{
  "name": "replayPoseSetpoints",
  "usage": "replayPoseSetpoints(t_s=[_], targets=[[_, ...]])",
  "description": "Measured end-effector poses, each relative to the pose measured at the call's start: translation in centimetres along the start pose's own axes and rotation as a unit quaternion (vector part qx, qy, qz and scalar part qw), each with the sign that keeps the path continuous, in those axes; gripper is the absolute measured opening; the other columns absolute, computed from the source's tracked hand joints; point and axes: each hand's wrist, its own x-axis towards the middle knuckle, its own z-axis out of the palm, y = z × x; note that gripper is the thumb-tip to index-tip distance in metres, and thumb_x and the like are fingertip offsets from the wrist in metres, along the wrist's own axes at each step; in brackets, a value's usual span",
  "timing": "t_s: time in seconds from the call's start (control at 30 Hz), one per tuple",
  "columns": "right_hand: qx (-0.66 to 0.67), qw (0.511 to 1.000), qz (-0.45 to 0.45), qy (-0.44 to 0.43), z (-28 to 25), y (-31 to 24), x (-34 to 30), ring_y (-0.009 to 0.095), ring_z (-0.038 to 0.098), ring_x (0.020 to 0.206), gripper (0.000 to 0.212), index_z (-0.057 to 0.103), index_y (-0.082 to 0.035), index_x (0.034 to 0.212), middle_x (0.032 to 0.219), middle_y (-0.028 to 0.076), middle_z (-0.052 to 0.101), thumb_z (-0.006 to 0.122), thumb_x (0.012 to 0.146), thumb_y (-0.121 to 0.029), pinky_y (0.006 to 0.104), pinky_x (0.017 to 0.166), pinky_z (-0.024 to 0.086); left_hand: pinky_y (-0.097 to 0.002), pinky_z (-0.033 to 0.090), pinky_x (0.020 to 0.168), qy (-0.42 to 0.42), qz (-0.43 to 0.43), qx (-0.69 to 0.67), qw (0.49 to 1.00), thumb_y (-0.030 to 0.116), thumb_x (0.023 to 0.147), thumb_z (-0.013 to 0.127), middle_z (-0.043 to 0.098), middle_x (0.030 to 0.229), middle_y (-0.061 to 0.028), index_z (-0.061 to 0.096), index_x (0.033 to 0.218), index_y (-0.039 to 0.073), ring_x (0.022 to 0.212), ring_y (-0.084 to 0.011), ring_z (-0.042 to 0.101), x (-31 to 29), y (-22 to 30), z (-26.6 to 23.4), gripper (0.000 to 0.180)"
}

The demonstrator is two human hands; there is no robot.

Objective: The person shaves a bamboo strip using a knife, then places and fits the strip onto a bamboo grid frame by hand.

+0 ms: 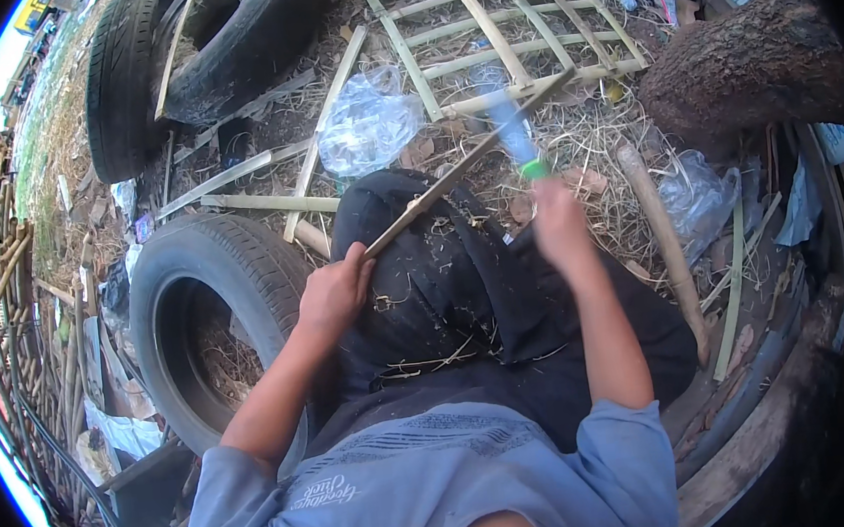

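Note:
My left hand (336,293) is closed around the lower end of a long, thin bamboo strip (445,180). The strip slants up and to the right across my dark-trousered knee (415,294). In my right hand (561,223) is a knife (511,133) with a green band at the base of its blade. Motion smears the blade, which lies across the strip near its far end; whether the two touch I cannot tell. Fine shavings are scattered over the dark cloth on my lap.
A tire (273,277) stands at my left, with more tires (121,89) behind it. A bamboo lattice (482,27) lies ahead, near a crumpled clear plastic bag (370,122). On the right are a thick log (751,64) and a wooden stick (662,232). Straw and bamboo pieces litter the ground.

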Motion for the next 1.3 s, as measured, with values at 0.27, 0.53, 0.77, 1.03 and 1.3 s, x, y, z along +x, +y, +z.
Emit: replayPoseSetpoints(t_s=[0.27, 0.53, 0.77, 1.03, 1.3], targets=[[0.018, 1.0, 0.012, -0.011, 1.1, -2.4, 0.4, 0.037, 0.06, 0.055, 0.038, 0.056, 0.002, 0.085, 0.059, 0.019, 0.058, 0.045, 0.099, -0.032, 0.0457, 0.051, 0.045, -0.0535, 0.044, 0.057, 0.007, -0.009, -0.024, 1.0, 0.022, 0.095, 0.052, 0.056, 0.064, -0.0235, 0.048, 0.097, 0.007, 0.065, -0.0449, 0.059, -0.1, 0.0, 0.0, 0.015], [-0.02, 0.994, -0.029, -0.106, 5.7, -4.2, -4.9, 0.048, 0.059, 0.069, 0.025, 0.057, 0.0, 0.086, 0.066, 0.026, 0.059, 0.05, 0.096, -0.023, 0.0533, 0.06, 0.046, -0.0531, 0.044, 0.058, 0.002, -0.015, -0.028, 1.0, 0.021, 0.095, 0.053, 0.057, 0.065, -0.0228, 0.048, 0.097, 0.007, 0.065, -0.044, 0.059, 0.0, -0.5, 0.6, 0.015], [-0.034, 0.993, 0.006, 0.115, 0.4, 0.2, 1.6, 0.044, 0.06, 0.062, 0.035, 0.057, 0.002, 0.088, 0.063, 0.022, 0.059, 0.045, 0.099, -0.028, 0.0501, 0.053, 0.044, -0.0522, 0.047, 0.053, 0.023, 0.017, 0.031, 0.999, 0.025, 0.095, 0.052, 0.059, 0.062, -0.0184, 0.048, 0.098, 0.009, 0.059, -0.0409, 0.06, 0.4, -0.4, 0.5, 0.017], [0.005, 0.997, 0.018, 0.07, 0.5, -1.4, -1.4, 0.047, 0.062, 0.069, 0.031, 0.053, 0.002, 0.087, 0.065, 0.027, 0.059, 0.046, 0.098, -0.026, 0.0533, 0.059, 0.047, -0.052, 0.047, 0.055, 0.036, 0.016, 0.009, 0.999, 0.025, 0.095, 0.052, 0.06, 0.064, -0.019, 0.048, 0.098, 0.008, 0.06, -0.0411, 0.061, -0.9, -1.7, 1.5, 0.017], [-0.006, 0.997, -0.04, 0.07, -2.5, 1.9, 2.7, 0.039, 0.059, 0.056, 0.04, 0.057, 0.002, 0.083, 0.06, 0.021, 0.057, 0.044, 0.1, -0.031, 0.0479, 0.054, 0.046, -0.0526, 0.047, 0.056, 0.029, 0.021, 0.037, 0.999, 0.025, 0.095, 0.051, 0.06, 0.065, -0.0199, 0.048, 0.099, 0.008, 0.062, -0.0415, 0.061, -0.3, -0.5, 1.2, 0.017]])
